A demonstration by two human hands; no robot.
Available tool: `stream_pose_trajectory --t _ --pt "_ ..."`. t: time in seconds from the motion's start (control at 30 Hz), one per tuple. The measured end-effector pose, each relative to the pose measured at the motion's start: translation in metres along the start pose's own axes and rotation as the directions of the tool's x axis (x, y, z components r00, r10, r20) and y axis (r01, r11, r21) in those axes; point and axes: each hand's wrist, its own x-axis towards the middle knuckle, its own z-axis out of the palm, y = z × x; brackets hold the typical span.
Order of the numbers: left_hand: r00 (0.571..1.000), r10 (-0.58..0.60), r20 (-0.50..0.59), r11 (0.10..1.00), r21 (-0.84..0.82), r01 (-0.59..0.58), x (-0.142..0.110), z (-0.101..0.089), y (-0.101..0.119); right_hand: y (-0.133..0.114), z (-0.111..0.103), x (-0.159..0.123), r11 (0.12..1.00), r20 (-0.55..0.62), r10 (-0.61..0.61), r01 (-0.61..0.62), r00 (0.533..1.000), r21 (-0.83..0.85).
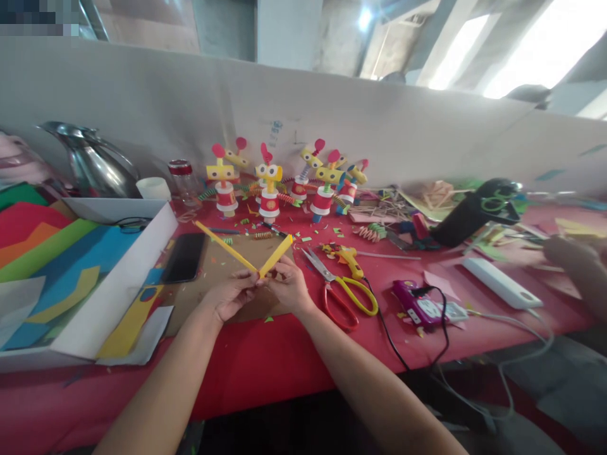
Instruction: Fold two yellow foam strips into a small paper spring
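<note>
Two yellow paper strips meet at their lower ends in a V above the brown cardboard. My left hand pinches the strips at this joint, its fingers closed. My right hand grips the same joint from the other side, close to the right strip. Whether the strips are glued or only overlap there is hidden by my fingertips. Just right of my right hand lie scissors with one red and one yellow handle, blades apart. Behind them rests a yellow glue gun.
Several paper figures stand along the back. A white box of coloured paper and a phone lie left, near a metal jug. Rightward are a purple power strip, cords, a black container and another person's hand.
</note>
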Motion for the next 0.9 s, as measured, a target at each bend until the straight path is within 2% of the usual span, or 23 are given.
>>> stream_pose_trajectory --t 0.3,0.53,0.63,0.77,0.9 --pt "0.991 0.098 -0.088 0.995 0.034 -0.096 0.002 0.005 -0.001 0.001 0.002 -0.001 0.997 -0.004 -0.064 0.064 0.998 0.039" --pt "0.982 0.120 -0.145 0.988 -0.077 -0.132 0.002 0.014 -0.003 0.004 0.002 0.000 0.993 -0.049 0.079 -0.074 0.996 0.090" --pt "0.974 0.162 -0.156 0.986 -0.023 -0.168 0.002 0.017 -0.005 0.009 0.001 0.000 0.984 -0.043 0.149 -0.144 0.988 0.100" --pt "0.954 0.231 -0.190 0.973 0.066 -0.222 0.003 0.018 -0.007 0.014 0.002 0.000 0.982 -0.047 0.174 -0.169 0.984 0.089" --pt "0.955 0.232 -0.187 0.972 0.074 -0.222 0.003 0.019 -0.008 0.013 0.004 -0.001 0.940 -0.070 0.272 -0.249 0.960 0.234"
